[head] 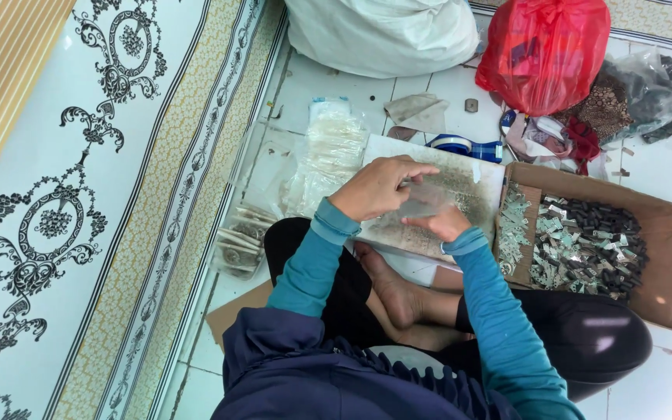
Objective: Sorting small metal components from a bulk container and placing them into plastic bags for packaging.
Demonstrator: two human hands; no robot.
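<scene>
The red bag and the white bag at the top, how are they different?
The red bag is thin, shiny plastic, knotted at its top; the white bag looks dull and thick. The white bag is wider and cut off by the picture's edge; the red bag is narrower. Both are stuffed full and sit on the tiled floor.

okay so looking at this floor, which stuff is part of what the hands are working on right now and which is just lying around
In use:
left hand and right hand, both on a small clear bag
worn board beneath them
cardboard box of small metal pieces
stack of clear bags

Lying about:
red plastic bag
white sack
blue tape roll
</scene>
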